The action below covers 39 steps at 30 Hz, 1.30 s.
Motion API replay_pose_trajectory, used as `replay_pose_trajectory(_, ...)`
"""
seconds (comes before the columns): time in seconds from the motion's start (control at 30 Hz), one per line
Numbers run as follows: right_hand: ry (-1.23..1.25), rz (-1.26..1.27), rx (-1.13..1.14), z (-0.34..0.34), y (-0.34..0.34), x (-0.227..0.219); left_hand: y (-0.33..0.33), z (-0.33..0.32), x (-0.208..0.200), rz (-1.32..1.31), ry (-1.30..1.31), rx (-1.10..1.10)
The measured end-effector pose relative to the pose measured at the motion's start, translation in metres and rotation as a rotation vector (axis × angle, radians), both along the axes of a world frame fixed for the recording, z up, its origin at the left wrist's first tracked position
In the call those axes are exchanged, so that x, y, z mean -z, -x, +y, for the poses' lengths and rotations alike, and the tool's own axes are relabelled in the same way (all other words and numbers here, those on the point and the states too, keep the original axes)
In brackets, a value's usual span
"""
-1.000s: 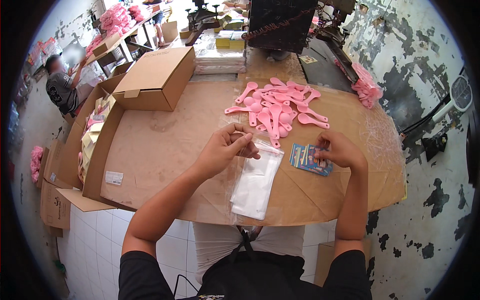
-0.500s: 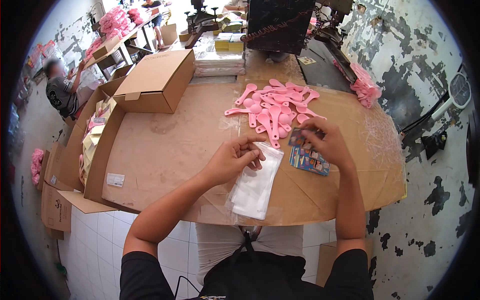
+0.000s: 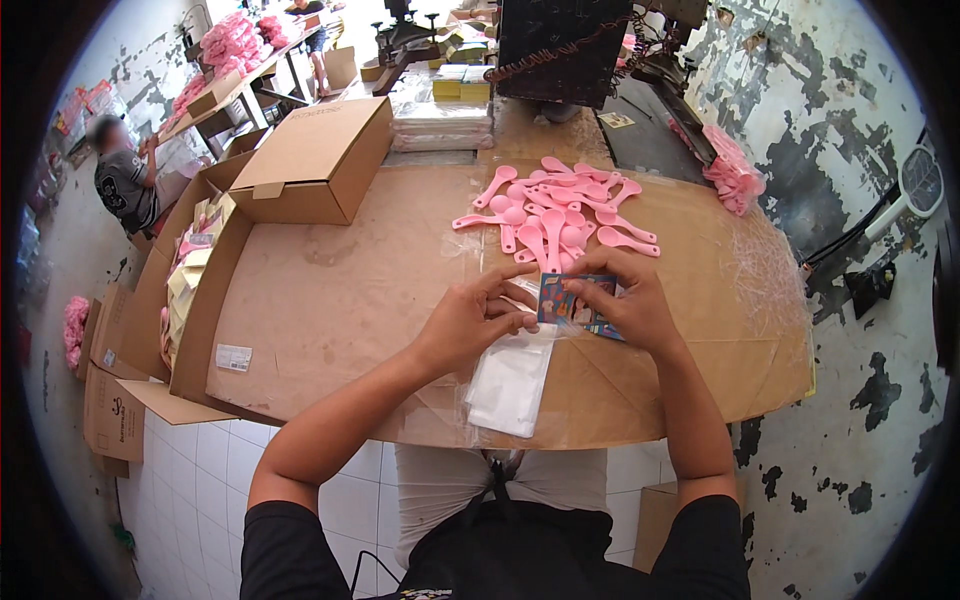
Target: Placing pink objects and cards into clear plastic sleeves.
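My right hand (image 3: 630,305) pinches a small blue printed card (image 3: 562,300), held up just right of my left hand. Beside it my left hand (image 3: 478,318) is closed, its fingertips on the edge of a clear plastic bag that reaches toward the card; the bag's outline is hard to make out. Under and below my left hand lies a stack of clear plastic bags (image 3: 508,390) on the cardboard-covered table. More blue cards seem to lie beneath my right hand, mostly hidden by it. A heap of pink plastic spoons (image 3: 570,205) sits just beyond both hands.
A closed cardboard box (image 3: 310,160) stands at the table's far left, next to an open carton (image 3: 215,300) of yellowish packets. A black machine (image 3: 555,55) rises at the back. Pink bundles (image 3: 733,170) lie at far right. Another person (image 3: 130,180) sits at far left.
My right hand has lifted a card off the card pile and brought it left, up to my left hand. My left hand's fingers have come to the bag's edge beside the card.
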State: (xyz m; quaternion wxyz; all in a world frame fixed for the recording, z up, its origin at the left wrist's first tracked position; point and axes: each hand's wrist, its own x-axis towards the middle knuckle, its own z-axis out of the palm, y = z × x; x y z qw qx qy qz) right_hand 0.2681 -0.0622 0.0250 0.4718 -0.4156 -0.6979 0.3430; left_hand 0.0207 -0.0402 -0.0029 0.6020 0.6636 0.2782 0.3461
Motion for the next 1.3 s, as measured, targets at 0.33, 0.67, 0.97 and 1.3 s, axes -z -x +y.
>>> replay_pose_trajectory(0.33,-0.098,-0.278,-0.242,-0.001,-0.002,0.004,-0.003,-0.002,0.003,-0.006,-0.086,0.008)
replay_pose_trajectory(0.67,0.202,0.124,-0.071,0.007,-0.004,0.023,0.0,0.002,-0.011,-0.063,-0.048,-0.107)
replay_pose_trajectory(0.97,0.191,0.103,-0.045,-0.003,0.015,0.021,0.003,0.002,-0.009,0.012,-0.137,-0.093)
replay_pose_trajectory(1.3,-0.142,-0.221,-0.1,0.01,-0.004,0.018,0.006,0.004,-0.004,0.077,0.016,0.005)
